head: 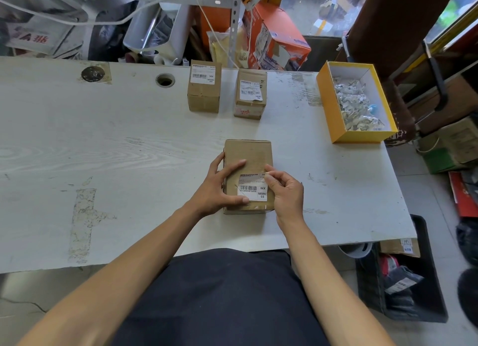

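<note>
A small brown cardboard box (248,157) lies flat on the white table (129,151), near its front edge. A white shipping label (252,190) with a barcode is on its top face. My left hand (217,188) grips the box's left side, thumb on the label's lower left corner and fingers across the top. My right hand (284,193) is at the label's upper right corner, its fingers curled and pinching at that corner.
Two more labelled cardboard boxes (204,87) (250,95) stand at the table's back. A yellow open box (355,102) with crumpled paper scraps sits at the right. Two round holes (165,80) mark the table's back. Clutter lies behind the table and on the floor to the right.
</note>
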The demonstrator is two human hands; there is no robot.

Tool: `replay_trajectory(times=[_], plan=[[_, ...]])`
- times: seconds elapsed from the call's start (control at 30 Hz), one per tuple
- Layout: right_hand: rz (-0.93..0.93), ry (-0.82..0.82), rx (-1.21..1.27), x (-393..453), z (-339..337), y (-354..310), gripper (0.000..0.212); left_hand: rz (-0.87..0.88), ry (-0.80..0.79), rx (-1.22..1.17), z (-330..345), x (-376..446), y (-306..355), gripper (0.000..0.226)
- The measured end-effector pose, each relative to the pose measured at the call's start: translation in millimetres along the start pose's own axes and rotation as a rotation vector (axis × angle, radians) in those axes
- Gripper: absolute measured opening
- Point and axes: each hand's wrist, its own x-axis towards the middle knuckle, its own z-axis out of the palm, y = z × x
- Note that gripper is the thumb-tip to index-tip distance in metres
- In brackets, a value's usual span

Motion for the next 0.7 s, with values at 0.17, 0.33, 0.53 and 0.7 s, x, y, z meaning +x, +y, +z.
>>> replay_trajectory(times=[0.17, 0.33, 0.53, 0.7], plan=[[0.003, -0.007, 0.007, -0.5, -0.1, -0.2, 0.014, 0.004, 0.0, 0.0, -0.1, -0.5, 0.7, 0.092], [0.008, -0.006, 0.019, 0.1, -0.5, 0.4, 0.013, 0.001, -0.001, 0.005, 0.1, -0.3, 0.7, 0.092], [0.003, -0.01, 0.02, 0.2, -0.3, -0.4, 0.013, 0.003, -0.001, -0.002, 0.0, -0.2, 0.4, 0.093], [0.002, -0.003, 0.018, 0.7, -0.3, 0.1, 0.012, 0.006, 0.001, -0.007, 0.2, -0.2, 0.9, 0.092]])
